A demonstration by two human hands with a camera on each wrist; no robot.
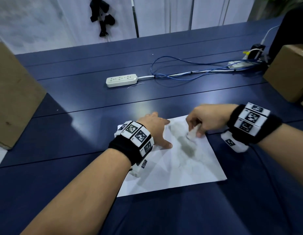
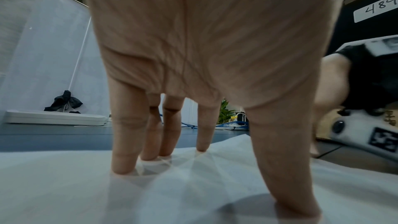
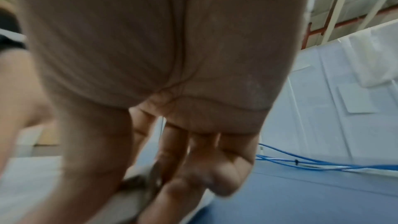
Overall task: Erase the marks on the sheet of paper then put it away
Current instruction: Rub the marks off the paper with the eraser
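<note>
Fingers [image 2: 127, 142] of the left hand [image 1: 152, 128] are spreading flat, pinning the sheet of paper [image 1: 172, 172] to the table [image 1: 79, 150]. The right hand [image 1: 208, 120] is pinching what looks like an eraser [image 1: 192, 133], though blurred. Short strokes toward the free edge should be avoiding creases.

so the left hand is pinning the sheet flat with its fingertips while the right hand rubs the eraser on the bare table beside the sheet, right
Not quite. The left hand does pin the sheet of paper with straight fingertips, but the right hand rubs the eraser on the sheet itself, over the grey smudged marks, not on the bare table. The head view shows this.
</note>
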